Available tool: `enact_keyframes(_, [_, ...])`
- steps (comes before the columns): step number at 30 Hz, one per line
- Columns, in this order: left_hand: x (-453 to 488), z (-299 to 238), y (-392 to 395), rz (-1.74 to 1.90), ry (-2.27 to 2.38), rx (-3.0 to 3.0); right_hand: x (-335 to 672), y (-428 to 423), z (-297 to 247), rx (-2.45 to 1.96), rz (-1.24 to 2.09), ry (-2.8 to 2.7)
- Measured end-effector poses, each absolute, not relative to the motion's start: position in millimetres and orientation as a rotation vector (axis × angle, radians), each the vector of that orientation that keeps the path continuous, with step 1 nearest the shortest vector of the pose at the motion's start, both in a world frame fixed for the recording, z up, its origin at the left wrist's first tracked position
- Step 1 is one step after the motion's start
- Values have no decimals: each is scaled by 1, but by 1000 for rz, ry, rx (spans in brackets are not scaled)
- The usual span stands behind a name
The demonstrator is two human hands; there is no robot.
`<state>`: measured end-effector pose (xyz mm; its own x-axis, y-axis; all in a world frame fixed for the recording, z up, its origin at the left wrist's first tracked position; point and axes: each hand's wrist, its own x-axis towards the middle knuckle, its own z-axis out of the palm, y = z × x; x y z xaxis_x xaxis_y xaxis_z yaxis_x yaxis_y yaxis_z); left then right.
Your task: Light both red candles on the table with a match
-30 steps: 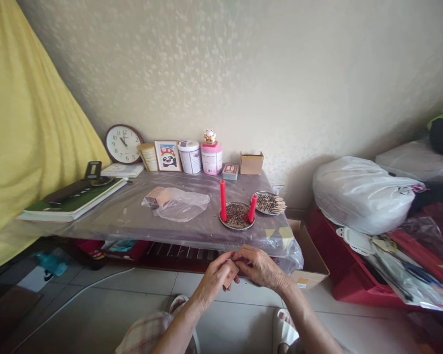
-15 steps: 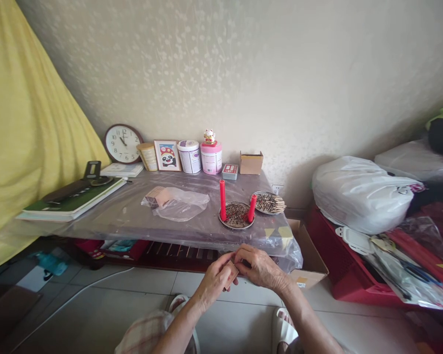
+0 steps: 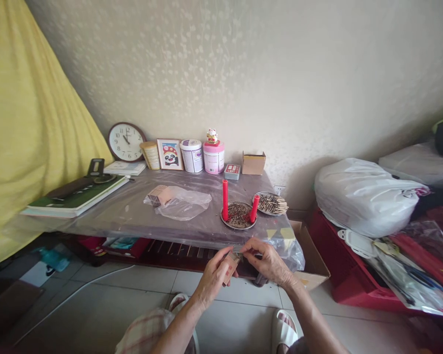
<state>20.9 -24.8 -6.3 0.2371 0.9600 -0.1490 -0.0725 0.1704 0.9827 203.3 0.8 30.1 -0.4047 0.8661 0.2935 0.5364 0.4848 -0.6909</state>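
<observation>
My left hand (image 3: 214, 278) is closed round a small brown matchbox (image 3: 230, 268), held in front of the low table's near edge. My right hand (image 3: 268, 261) pinches at the box's upper end, fingertips together; what they hold is too small to make out. Just beyond on the table, two red candles (image 3: 225, 199) (image 3: 254, 208) stand upright in a round metal dish (image 3: 238, 216). A second dish with a bundle of thin sticks (image 3: 271, 203) lies to its right.
The plastic-covered table (image 3: 133, 214) also carries a crumpled clear bag (image 3: 180, 202), books (image 3: 74, 195), a clock (image 3: 126, 141), tins (image 3: 213, 157), a picture frame and a small carton (image 3: 253, 162). A cardboard box (image 3: 310, 260), red bin and white bag (image 3: 365, 194) crowd the right.
Both hands have risen slightly towards the table edge, and my right fingers have shifted to the matchbox's upper end. The view has tilted a little.
</observation>
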Motion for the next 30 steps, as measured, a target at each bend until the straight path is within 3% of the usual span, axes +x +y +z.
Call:
enact_keyframes(12, [23,1,-27,980,1089,1078,199,-3,35,-1091,653,-2128])
enact_keyframes(20, [25,-4,-25,977,999,987,193,-3,26,-1014,1008,-1892])
enact_keyframes(30, [23,0,-26,1010,1011,915,195,-3,26,-1126,995,-1840])
